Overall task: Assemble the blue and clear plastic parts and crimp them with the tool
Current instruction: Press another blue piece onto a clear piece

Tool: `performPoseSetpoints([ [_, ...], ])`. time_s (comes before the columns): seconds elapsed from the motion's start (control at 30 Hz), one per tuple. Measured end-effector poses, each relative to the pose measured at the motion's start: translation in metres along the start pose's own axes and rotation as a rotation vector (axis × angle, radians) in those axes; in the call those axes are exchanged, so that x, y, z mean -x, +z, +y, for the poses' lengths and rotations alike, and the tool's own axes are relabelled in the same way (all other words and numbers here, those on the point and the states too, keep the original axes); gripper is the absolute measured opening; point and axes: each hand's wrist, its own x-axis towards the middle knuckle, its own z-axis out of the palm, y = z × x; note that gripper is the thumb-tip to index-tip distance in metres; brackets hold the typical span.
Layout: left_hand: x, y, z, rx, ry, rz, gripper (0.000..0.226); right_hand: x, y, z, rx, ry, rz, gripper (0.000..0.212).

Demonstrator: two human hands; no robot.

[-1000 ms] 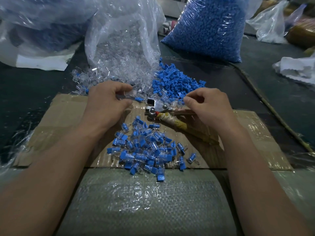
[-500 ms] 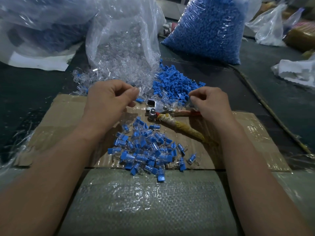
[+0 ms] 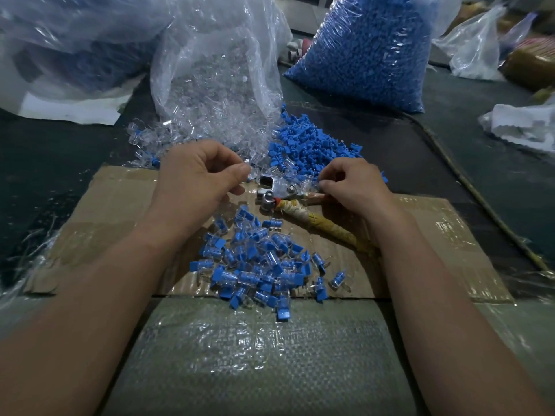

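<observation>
Right hand (image 3: 354, 187) has pulled back out of the loose blue parts (image 3: 303, 145) and dropped toward the crimp tool (image 3: 279, 189). Left hand (image 3: 195, 181) has barely shifted, thumb now tucked tighter against the forefinger.

Left fingers: curled in, thumb and forefinger tips pressed together on a clear part (image 3: 251, 174) (only a sliver shows past the thumb). Other fingers folded toward the palm.

Right fingers: all curled, thumb and forefinger tips (image 3: 323, 184) pinched together. Whatever sits between them is too small to make out, so can't tell if it holds a piece.

Tool lies flat on the cardboard (image 3: 120, 205), metal head between the two sets of fingertips, nearer the right ones. One handle, wrapped in yellowish tape, runs back under the right wrist. The other passes under the right fingers.

Heap of loose blue parts sits just beyond the right fingertips. Spill of clear parts (image 3: 150, 136) from the open clear bag (image 3: 216, 85) lies just beyond the left fingertips. Assembled blue-and-clear pieces (image 3: 258, 259) are heaped on the wrist side of both hands, between the forearms, a few over the cardboard edge onto the woven sack (image 3: 255, 355).

Full bag of blue parts (image 3: 366, 52) stands well beyond the right fingers. Can't read any writing on bags or tool.
</observation>
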Motion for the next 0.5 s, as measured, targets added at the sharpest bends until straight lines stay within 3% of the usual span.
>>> performPoseSetpoints([
  [0.23,-0.0002,0.0005,-0.0003,0.058,-0.038,-0.004,0.011,0.0023,0.0008,0.0002,-0.035,-0.045,0.086,0.006],
  [0.37,-0.0011,-0.0005,-0.0016,0.110,-0.063,0.004,0.013,0.0030,0.0001,0.0016,-0.171,-0.046,0.083,0.019],
  [0.5,-0.0007,-0.0003,0.0001,0.116,-0.071,-0.008,0.013,0.0036,0.0028,0.0018,-0.159,-0.033,0.083,0.029],
])
